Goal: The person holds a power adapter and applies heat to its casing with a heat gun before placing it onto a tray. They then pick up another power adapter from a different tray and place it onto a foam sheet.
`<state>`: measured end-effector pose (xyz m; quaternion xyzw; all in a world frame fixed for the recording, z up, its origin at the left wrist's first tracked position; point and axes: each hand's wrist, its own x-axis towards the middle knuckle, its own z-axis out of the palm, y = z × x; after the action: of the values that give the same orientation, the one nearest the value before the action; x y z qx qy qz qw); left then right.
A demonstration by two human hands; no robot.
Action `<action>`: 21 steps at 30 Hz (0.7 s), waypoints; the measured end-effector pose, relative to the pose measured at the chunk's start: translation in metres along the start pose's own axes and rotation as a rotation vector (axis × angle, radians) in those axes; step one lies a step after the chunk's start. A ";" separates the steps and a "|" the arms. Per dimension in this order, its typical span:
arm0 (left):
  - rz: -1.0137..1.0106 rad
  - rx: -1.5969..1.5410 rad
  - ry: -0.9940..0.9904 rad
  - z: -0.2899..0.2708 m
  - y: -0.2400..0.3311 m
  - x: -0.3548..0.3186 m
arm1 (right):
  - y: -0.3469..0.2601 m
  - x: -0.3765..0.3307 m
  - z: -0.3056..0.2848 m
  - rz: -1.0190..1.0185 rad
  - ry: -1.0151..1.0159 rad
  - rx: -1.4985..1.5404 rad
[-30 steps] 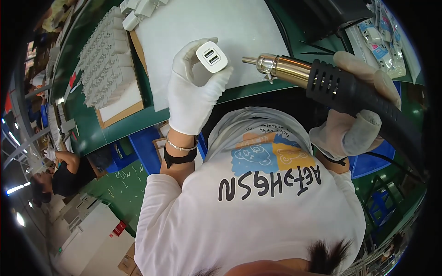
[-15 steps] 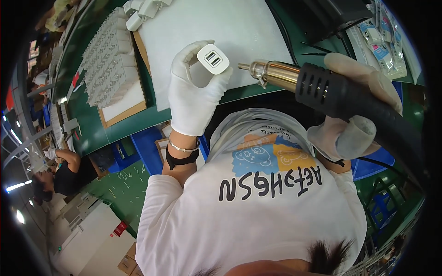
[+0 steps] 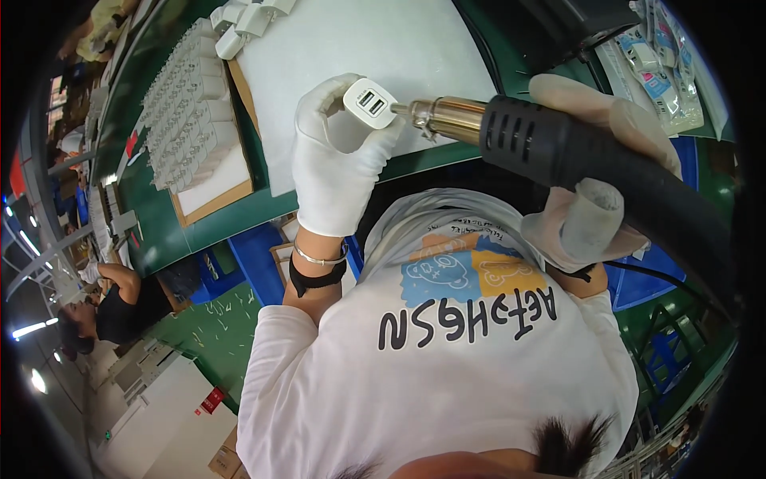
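Observation:
A white two-port USB charger is pinched between the thumb and fingers of my white-gloved left hand, its port face turned up. Gripped in my gloved right hand is a black hot air gun with a metal barrel. Its thin nozzle points left and overlaps the charger's right edge; whether it touches cannot be made out. Both are over the white sheet near the table's front edge. Part of my right hand is hidden behind the gun.
Several clear-cased pieces stand in rows in a cardboard tray at left. White chargers lie at the back. Bagged packets and a black device are at back right. A co-worker is at far left.
My right hand has brought the hot air gun leftward, so its nozzle now reaches the charger's edge. My left hand and the charger have hardly moved.

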<state>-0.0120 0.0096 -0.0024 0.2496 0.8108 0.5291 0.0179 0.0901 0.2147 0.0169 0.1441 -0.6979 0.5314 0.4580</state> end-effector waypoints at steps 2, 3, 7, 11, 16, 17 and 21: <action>-0.010 -0.025 -0.004 -0.001 0.000 0.001 | 0.000 0.001 -0.001 -0.013 0.053 -0.026; -0.007 -0.024 -0.002 -0.001 0.000 0.003 | -0.001 0.003 -0.003 -0.019 0.098 -0.057; 0.132 0.239 0.037 -0.004 0.002 0.007 | -0.002 0.001 0.002 0.021 0.257 -0.042; 0.095 0.197 0.043 -0.004 -0.004 0.007 | -0.003 -0.006 0.000 0.086 0.300 -0.087; 0.021 0.080 0.065 -0.003 0.002 0.009 | -0.007 -0.006 -0.006 0.154 0.297 -0.119; 0.009 0.105 0.062 -0.002 0.008 0.011 | -0.007 -0.006 -0.006 0.162 0.298 -0.120; 0.051 0.232 0.100 -0.002 0.008 0.014 | -0.007 -0.007 -0.004 0.166 0.324 -0.159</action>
<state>-0.0212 0.0164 0.0090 0.2438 0.8598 0.4439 -0.0649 0.1005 0.2134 0.0159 -0.0380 -0.6644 0.5266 0.5290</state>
